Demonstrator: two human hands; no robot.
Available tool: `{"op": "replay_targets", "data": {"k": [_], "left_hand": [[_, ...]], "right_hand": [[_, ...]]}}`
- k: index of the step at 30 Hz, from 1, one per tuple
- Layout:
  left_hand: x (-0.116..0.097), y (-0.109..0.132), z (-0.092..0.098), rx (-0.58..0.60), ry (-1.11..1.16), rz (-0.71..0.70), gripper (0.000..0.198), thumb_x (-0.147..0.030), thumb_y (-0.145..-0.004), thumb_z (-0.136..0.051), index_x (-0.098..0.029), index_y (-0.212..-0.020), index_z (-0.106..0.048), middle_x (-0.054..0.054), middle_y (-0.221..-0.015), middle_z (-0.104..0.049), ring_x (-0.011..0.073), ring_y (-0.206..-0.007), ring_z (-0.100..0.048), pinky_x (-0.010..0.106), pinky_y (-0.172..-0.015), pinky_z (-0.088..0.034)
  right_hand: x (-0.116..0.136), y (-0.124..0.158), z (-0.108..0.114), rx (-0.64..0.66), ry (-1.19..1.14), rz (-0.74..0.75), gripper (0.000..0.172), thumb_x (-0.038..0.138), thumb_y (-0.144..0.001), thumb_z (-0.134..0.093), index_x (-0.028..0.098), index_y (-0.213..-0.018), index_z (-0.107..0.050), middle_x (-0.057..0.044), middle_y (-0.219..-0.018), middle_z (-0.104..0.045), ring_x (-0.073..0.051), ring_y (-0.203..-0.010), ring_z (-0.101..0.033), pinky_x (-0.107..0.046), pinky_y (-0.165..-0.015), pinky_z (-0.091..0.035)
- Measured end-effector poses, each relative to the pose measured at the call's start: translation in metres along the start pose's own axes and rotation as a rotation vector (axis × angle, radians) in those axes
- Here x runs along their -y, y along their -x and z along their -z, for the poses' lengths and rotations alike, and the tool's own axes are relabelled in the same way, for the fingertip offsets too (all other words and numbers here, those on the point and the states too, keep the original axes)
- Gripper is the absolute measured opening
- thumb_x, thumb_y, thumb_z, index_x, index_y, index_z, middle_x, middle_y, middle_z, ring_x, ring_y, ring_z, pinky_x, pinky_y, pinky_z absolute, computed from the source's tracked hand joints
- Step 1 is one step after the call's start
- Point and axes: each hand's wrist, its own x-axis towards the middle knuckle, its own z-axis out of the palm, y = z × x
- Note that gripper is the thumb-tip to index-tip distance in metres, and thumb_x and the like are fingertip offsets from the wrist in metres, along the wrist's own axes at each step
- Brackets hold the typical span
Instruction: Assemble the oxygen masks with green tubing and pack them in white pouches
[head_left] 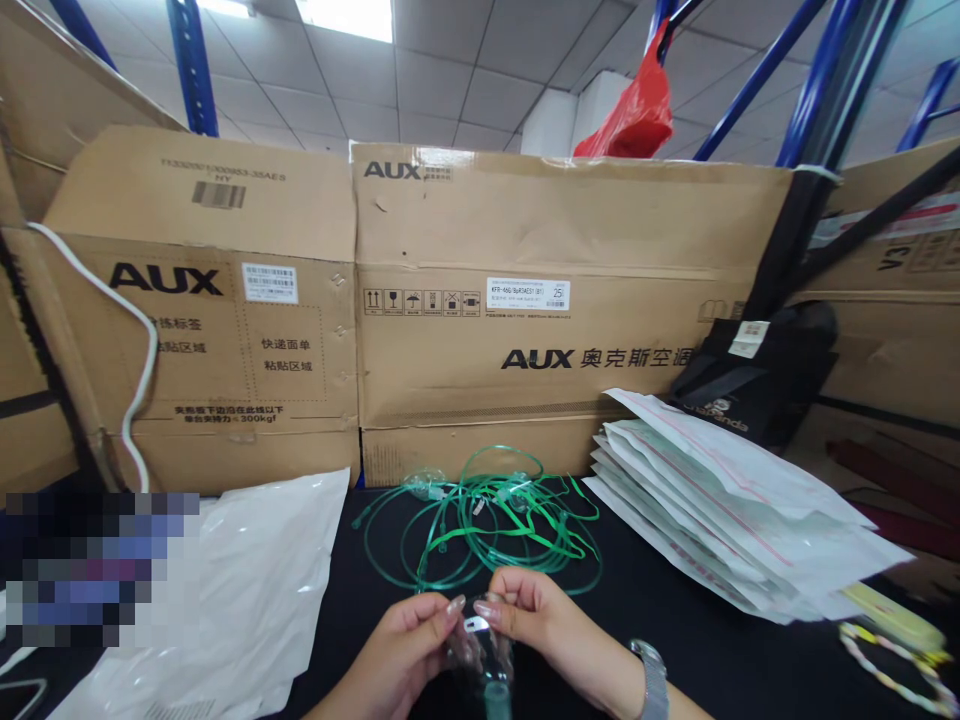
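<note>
Head view: carton [480, 225] printed "AUX"; left hand [409, 638] and right hand [541, 622] pinch clear mask [478, 658] (green connector [496, 700] cut off below).

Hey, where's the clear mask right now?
In the head view, the clear mask is at bottom centre, held between the left hand and right hand, just below the green tubing.
</note>
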Motion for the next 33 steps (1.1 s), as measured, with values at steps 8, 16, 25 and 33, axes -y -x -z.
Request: {"op": "replay_targets", "data": {"k": [8,16,25,33], "left_hand": [[0.003,-0.002,0.002,-0.02,-0.044,0.016,0.036,-0.041,-0.049,-0.078,-0.013,-0.051,-0.056,-0.001,-0.051,-0.058,0.0104,-0.053,-0.049,0.024,-0.057,-0.036],[-0.005,0.003,-0.007,0.071,-0.107,0.019,0.037,-0.042,-0.048,-0.078,-0.014,-0.054,-0.054,0.0,-0.052,-0.057,0.0128,-0.053,-0.05,0.026,-0.057,-0.033],[0.001,-0.002,0.001,0.011,0.067,0.033,0.037,-0.037,-0.045,-0.081,-0.015,-0.05,-0.052,-0.003,-0.048,-0.053,0.0097,-0.05,-0.044,0.023,-0.054,-0.03],[-0.004,-0.002,-0.005,0.034,0.084,0.03,0.035,-0.034,-0.041,-0.082,-0.015,-0.048,-0.054,-0.002,-0.046,-0.054,0.0116,-0.048,-0.046,0.024,-0.052,-0.03]], "right_hand": [[-0.003,-0.001,0.001,-0.001,0.103,-0.028,0.04,0.047,-0.057,-0.072,0.016,-0.06,-0.047,0.005,-0.054,-0.054,-0.009,-0.05,-0.048,-0.022,-0.051,-0.033],[-0.005,0.002,-0.004,0.018,0.098,-0.036,0.038,0.047,-0.06,-0.07,0.015,-0.061,-0.049,0.003,-0.054,-0.055,-0.01,-0.051,-0.051,-0.022,-0.051,-0.033],[-0.009,0.003,-0.009,0.092,-0.178,-0.054,0.032,0.038,-0.066,-0.07,0.014,-0.074,-0.052,0.0,-0.067,-0.061,-0.009,-0.059,-0.055,-0.021,-0.056,-0.035],[-0.006,0.005,-0.015,0.108,-0.403,-0.035,0.028,0.03,-0.063,-0.074,0.013,-0.072,-0.054,0.001,-0.065,-0.06,-0.008,-0.057,-0.054,-0.02,-0.056,-0.035]]}}
